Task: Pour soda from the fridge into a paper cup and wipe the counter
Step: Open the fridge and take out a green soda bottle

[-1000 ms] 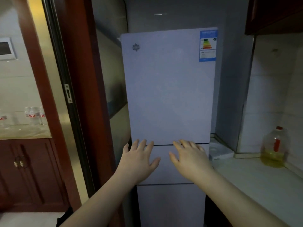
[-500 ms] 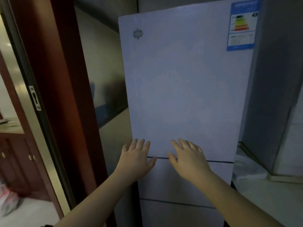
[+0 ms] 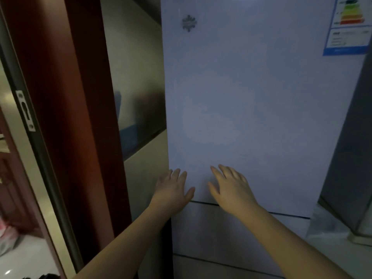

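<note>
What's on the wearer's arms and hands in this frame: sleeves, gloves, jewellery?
Nothing worn that shows. The left hand and right hand are bare, with no gloves, rings or watch visible. Both forearms are bare to the frame edge, so no sleeve is in view.

Pale lavender fridge [image 3: 251,107], reddish-brown door frame [image 3: 80,117]

Above the hands, a grey snowflake emblem [image 3: 189,23]; up right, a blue-edged label [image 3: 349,27] with green-to-red bars.

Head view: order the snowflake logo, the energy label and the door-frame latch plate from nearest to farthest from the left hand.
From the left hand:
1. Snowflake logo, straight above on the fridge door's upper left.
2. Latch plate, far left on the door frame; close to the logo's distance, so not firmly ranked.
3. Energy label, top right corner.
</note>
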